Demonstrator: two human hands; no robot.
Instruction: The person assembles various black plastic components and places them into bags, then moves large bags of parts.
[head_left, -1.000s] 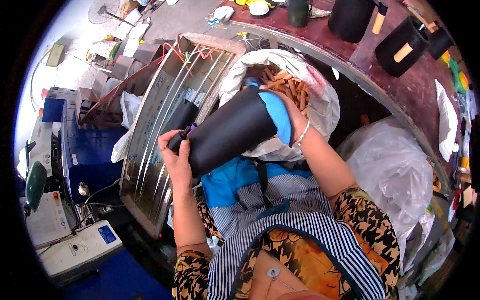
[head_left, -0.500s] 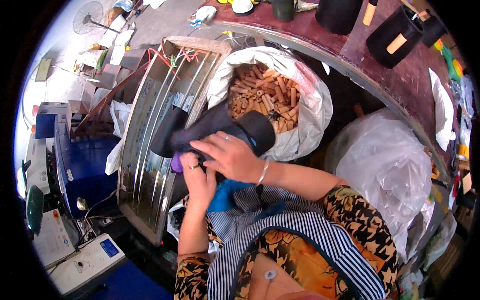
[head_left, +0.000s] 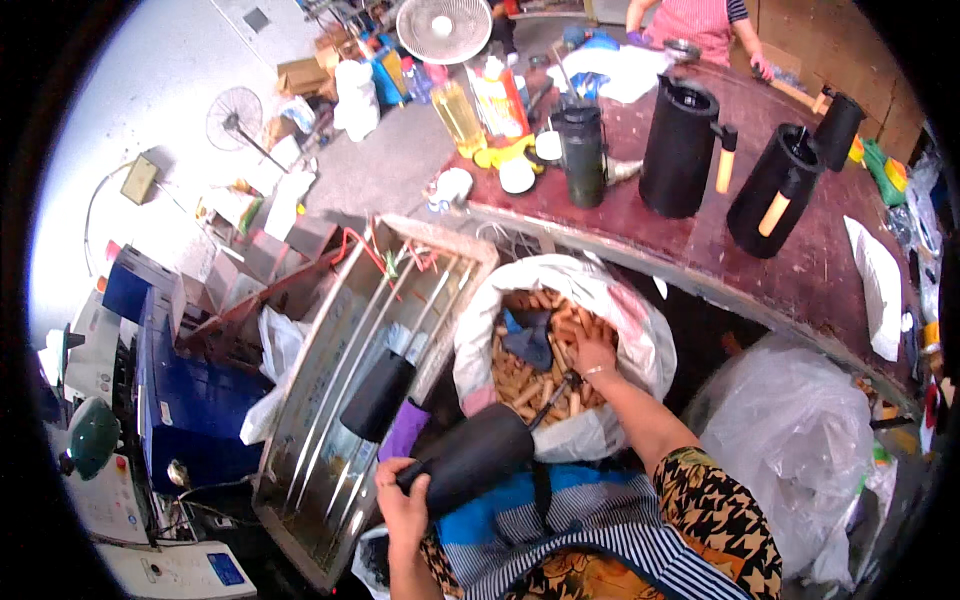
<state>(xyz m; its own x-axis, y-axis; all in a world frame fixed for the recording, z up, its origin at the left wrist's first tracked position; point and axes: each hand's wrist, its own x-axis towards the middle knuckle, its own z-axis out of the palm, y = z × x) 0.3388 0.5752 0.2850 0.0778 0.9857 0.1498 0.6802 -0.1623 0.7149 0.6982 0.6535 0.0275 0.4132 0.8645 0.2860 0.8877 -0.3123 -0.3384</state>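
Observation:
My left hand (head_left: 403,503) is closed on the lower end of a black jug body (head_left: 472,455), which lies tilted across my lap. My right hand (head_left: 590,357) reaches into a white sack (head_left: 640,320) of short, tan wooden tubes (head_left: 530,385). Its fingers are partly hidden among the tubes. A thin dark rod (head_left: 553,402) slants between the jug's upper end and my right hand; I cannot tell what it belongs to. On the tubes rests a dark blue cloth (head_left: 528,340). Beside the jug is a purple strip (head_left: 403,430).
To the left, a wooden-framed tray (head_left: 300,440) with metal rods holds another black cylinder (head_left: 378,397). Black jugs (head_left: 680,150) with wooden handles stand on the dark red table (head_left: 640,235). A clear plastic bag (head_left: 790,430) is at right. Another person (head_left: 690,30) works across the table.
My right hand has left the jug and gone into the sack. The left hand keeps hold of the jug. The dark cloth now shows on the tubes. The view has tilted up, revealing more table.

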